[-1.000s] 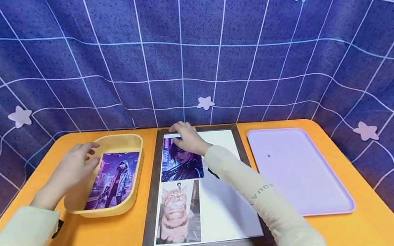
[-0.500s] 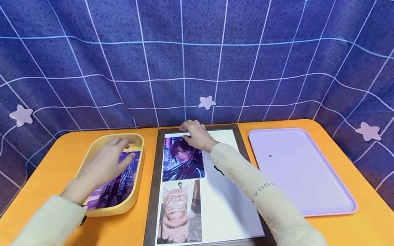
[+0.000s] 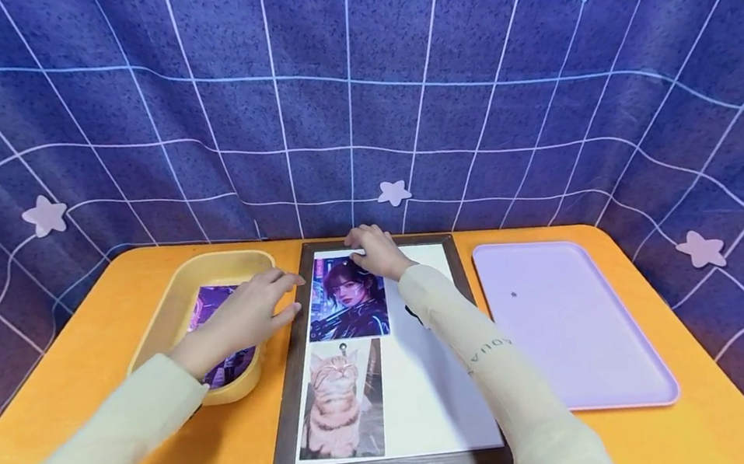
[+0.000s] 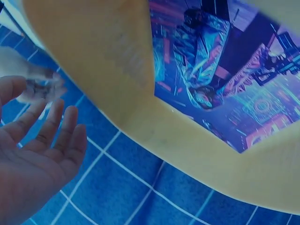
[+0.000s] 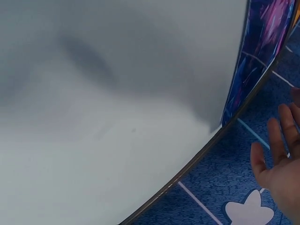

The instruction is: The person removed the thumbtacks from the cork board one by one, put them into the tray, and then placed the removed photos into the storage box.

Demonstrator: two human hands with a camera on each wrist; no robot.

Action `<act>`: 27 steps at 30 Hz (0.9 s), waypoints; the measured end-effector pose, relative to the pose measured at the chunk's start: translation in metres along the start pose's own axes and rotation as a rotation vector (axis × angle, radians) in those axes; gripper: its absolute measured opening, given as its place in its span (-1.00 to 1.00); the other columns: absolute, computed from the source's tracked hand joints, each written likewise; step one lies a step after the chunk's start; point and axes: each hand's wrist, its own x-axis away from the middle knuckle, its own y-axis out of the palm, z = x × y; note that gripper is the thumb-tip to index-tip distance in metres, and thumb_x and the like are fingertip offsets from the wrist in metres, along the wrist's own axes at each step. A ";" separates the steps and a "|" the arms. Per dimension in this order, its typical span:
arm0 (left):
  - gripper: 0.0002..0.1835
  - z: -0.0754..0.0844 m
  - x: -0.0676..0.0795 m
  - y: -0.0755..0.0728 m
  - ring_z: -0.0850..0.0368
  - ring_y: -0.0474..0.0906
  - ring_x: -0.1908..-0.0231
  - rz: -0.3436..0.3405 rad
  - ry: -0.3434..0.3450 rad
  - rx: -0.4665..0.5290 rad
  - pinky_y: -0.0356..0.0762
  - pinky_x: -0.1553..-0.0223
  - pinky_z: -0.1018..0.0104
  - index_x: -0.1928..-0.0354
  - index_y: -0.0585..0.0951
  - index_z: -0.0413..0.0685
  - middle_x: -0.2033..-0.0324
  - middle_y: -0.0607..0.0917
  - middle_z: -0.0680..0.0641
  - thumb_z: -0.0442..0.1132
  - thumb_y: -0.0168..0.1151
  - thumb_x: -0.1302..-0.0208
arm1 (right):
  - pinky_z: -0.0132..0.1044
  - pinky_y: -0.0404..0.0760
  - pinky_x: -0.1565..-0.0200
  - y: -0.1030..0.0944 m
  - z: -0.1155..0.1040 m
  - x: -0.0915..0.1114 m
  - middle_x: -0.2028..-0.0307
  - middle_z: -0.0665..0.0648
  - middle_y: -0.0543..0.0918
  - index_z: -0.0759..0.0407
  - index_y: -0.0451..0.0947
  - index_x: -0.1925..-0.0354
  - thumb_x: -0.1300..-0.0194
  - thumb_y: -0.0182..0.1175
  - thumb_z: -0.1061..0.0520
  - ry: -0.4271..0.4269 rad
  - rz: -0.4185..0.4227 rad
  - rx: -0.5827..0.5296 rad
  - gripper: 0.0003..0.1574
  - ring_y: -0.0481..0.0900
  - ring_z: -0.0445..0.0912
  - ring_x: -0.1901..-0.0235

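Observation:
A dark-framed white board lies on the table, bearing a purple picture of a person with a gun at its upper left. Below it is a cat photo with a small round silver thing at its top edge. My right hand hovers by the purple picture's upper right corner, fingers loosely bent; nothing shows in its grasp in the right wrist view. My left hand reaches over the right rim of the yellow basket, fingers extended and holding nothing, tips near the board's left edge.
Inside the basket lies another purple picture, partly covered by my left forearm in the head view. A lilac tray with one tiny dark thing on it stands to the right. Behind the orange table hangs a blue curtain.
My left hand has moved right, from above the basket toward the board. My right hand has drawn slightly right, uncovering more of the upper picture.

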 end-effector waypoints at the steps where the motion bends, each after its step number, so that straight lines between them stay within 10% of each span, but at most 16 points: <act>1: -0.63 0.001 -0.001 0.002 -0.05 0.54 0.21 -0.002 0.006 -0.007 0.52 0.13 0.06 -0.01 0.52 -0.17 0.17 0.58 -0.17 -0.16 0.19 -0.19 | -0.09 0.31 -0.03 0.000 0.000 -0.001 0.12 0.12 0.54 0.20 0.49 0.04 -0.21 0.16 0.20 0.003 0.000 -0.003 -0.68 0.37 0.00 0.01; 27: -0.62 0.008 -0.015 0.011 -0.06 0.51 0.23 -0.096 0.139 -0.182 0.49 0.17 -0.01 0.03 0.55 -0.08 0.24 0.57 -0.09 -0.10 0.24 -0.12 | -0.15 0.39 -0.09 0.020 -0.006 -0.018 0.08 0.12 0.57 0.16 0.51 0.03 -0.20 0.14 0.25 -0.010 -0.108 0.095 -0.67 0.43 -0.02 0.01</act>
